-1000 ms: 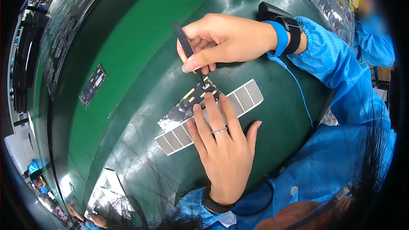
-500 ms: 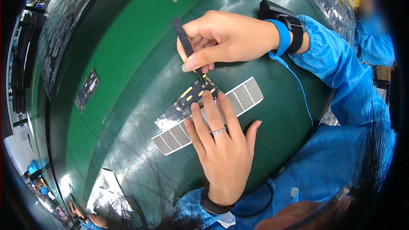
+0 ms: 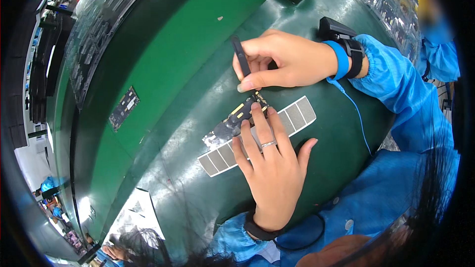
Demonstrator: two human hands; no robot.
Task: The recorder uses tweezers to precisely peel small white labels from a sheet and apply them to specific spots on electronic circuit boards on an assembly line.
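My left hand [image 3: 274, 168] lies flat, fingers spread, its fingertips pressing on a dark circuit board [image 3: 228, 127] with yellow patches. Beneath that hand and along the board's near side runs a white-edged strip of grey rectangular pads [image 3: 299, 114]; its middle is covered. My right hand [image 3: 282, 62] pinches slim black tweezers [image 3: 240, 54] between thumb and fingers, pointing down. Their tip is at the board's far right end, partly hidden by the thumb; whether it touches, I cannot tell.
Another circuit board [image 3: 124, 109] lies to the left on the green surface. A white sheet [image 3: 136, 215] is at lower left. Clear plastic trays [image 3: 101, 39] stand at far left. A blue cord [image 3: 354, 106] runs from my right wristband. Another person's blue sleeve [image 3: 440, 62] shows at right.
The whole view has shifted, so everything sits further right and slightly lower. The tweezers' tip has moved from over the board toward its far end. My left hand stays on the board.
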